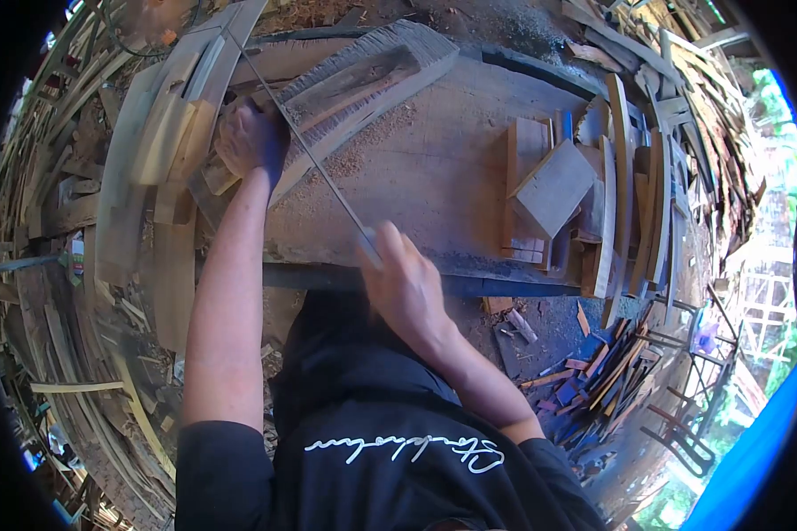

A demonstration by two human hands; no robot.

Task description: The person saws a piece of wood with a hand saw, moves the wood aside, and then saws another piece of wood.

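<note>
My right hand (405,285) is closed around the near end of a long, thin saw (314,164), seen almost edge-on. Its narrow blade slants up and left across the bench, passing just right of my other hand. Blurred and in shadow, my left hand (250,142) grips a piece of wood (214,177) at the bench's left side; its fingertips are partly hidden. Beyond the blade lies a thick, hollowed wooden block (372,75), set at an angle, with sawdust (350,159) along its near side.
The wooden bench (416,190) carries stacked boards (553,190) at its right, beside curved wooden strips (624,186). Long planks (164,133) lie to the left. Offcuts (598,380) and a metal rack (691,425) are on the floor at lower right.
</note>
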